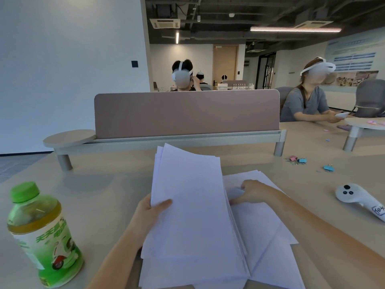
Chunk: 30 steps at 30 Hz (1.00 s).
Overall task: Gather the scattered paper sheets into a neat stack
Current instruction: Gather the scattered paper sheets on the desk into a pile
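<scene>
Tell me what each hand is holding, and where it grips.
The left hand grips a sheaf of white paper sheets by its left edge. The right hand rests on loose white sheets; whether it grips them cannot be told.

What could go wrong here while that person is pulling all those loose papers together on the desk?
The held bundle is pinched only at one edge by the left hand, so its uneven sheets might fan out or slide off. The right hand presses on the loose sheets lying askew beside it; dragging them could crease a corner. The green bottle stands close to the left forearm, so a wide sweep might knock it over.
</scene>
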Each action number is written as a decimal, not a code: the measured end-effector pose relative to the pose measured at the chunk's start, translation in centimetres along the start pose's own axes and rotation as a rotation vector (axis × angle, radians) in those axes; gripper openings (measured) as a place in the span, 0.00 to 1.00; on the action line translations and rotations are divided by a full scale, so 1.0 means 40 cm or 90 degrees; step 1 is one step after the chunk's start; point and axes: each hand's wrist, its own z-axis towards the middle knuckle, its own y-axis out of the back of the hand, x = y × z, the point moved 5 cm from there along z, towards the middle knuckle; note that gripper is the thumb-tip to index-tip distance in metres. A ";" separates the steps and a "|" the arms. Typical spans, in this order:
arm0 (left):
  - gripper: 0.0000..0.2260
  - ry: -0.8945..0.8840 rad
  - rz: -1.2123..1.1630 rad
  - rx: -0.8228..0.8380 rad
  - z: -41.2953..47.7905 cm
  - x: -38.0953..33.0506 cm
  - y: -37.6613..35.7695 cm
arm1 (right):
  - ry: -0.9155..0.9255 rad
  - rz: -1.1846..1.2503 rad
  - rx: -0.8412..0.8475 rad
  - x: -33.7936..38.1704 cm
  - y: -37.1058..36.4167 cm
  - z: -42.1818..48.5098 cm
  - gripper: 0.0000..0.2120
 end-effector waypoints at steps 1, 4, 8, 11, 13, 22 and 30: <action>0.13 -0.001 0.003 -0.004 -0.001 0.000 0.000 | 0.007 0.027 -0.005 0.000 0.006 0.007 0.34; 0.12 0.001 0.011 -0.013 0.003 0.003 0.004 | 0.047 0.100 -0.010 0.007 0.028 0.001 0.26; 0.12 0.010 0.033 0.008 0.007 0.001 0.002 | 0.179 0.078 -0.131 0.032 0.062 -0.018 0.15; 0.11 0.017 0.059 0.040 -0.003 -0.009 -0.003 | 0.289 0.216 -0.099 0.076 0.076 -0.037 0.06; 0.13 0.018 0.066 0.068 -0.007 -0.011 -0.004 | 0.328 0.353 -0.052 0.106 0.089 -0.054 0.11; 0.16 -0.038 0.084 0.105 0.008 -0.003 -0.008 | 0.337 0.264 -0.181 0.178 0.122 -0.028 0.10; 0.16 -0.048 -0.046 0.003 0.024 0.000 0.013 | 0.011 0.741 -0.126 0.040 -0.052 -0.060 0.41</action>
